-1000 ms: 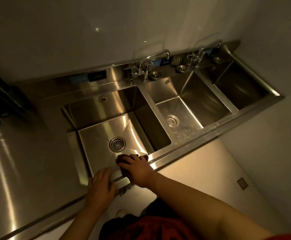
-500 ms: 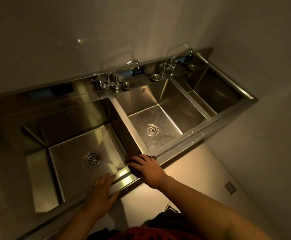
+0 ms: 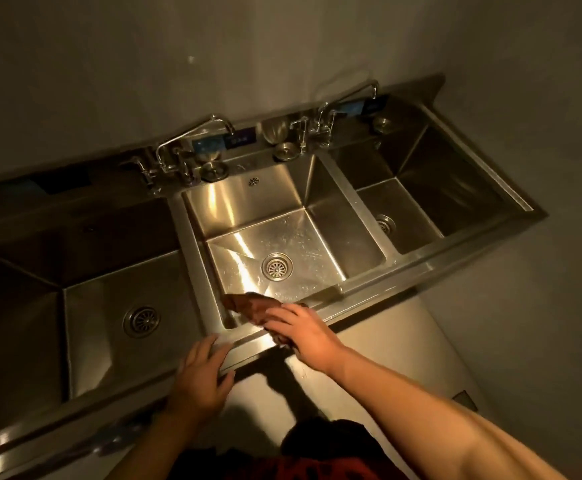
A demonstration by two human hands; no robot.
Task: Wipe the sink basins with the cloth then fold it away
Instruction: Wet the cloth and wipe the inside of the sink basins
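A steel sink unit has three basins: a left basin (image 3: 102, 306), a middle basin (image 3: 248, 220) and a right basin (image 3: 417, 206). A dark brown cloth (image 3: 248, 304) lies over the front rim of the middle basin. My right hand (image 3: 303, 332) presses flat on the cloth, its fingers spread over the near end. My left hand (image 3: 201, 375) rests palm down on the front rim (image 3: 369, 303) by the divider between left and middle basins, holding nothing.
Two taps (image 3: 185, 157) (image 3: 317, 128) and round drain plugs (image 3: 284, 150) stand along the back ledge. Walls close in behind and to the right. The pale floor (image 3: 386, 368) lies below the front edge. The left basin is dim.
My right hand has slid the cloth rightward along the front rim, from the left basin past the divider to the middle basin. My view and left hand followed to the right.
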